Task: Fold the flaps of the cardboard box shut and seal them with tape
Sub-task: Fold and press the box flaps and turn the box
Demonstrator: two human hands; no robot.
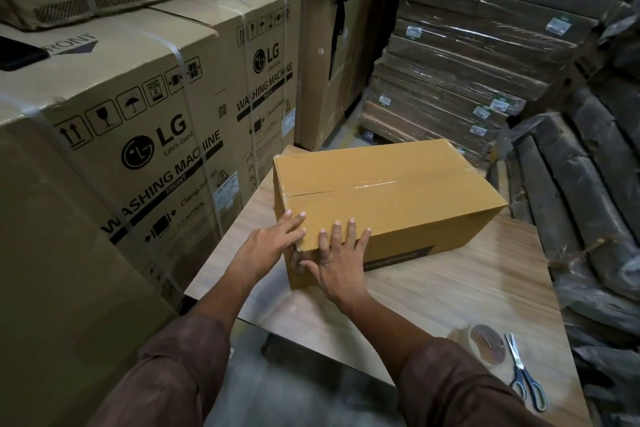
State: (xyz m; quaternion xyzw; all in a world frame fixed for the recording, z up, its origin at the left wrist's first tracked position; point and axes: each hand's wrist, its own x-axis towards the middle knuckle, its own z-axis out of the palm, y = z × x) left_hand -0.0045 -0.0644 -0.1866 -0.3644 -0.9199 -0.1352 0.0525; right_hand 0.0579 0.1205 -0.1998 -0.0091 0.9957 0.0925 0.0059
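A yellow-brown cardboard box lies on the wooden table with its top flaps folded flat. Clear tape runs along the top seam and down over the near-left end. My left hand lies flat on the box's near-left top corner, fingers spread. My right hand presses flat over the near top edge, fingers on top and thumb on the end face where the tape comes down. Neither hand holds anything. A roll of clear tape lies on the table at the near right.
Blue-handled scissors lie beside the tape roll. Large strapped washing-machine cartons stand close on the left. Stacks of flat wrapped packs fill the back and right. A gap of floor lies between me and the table edge.
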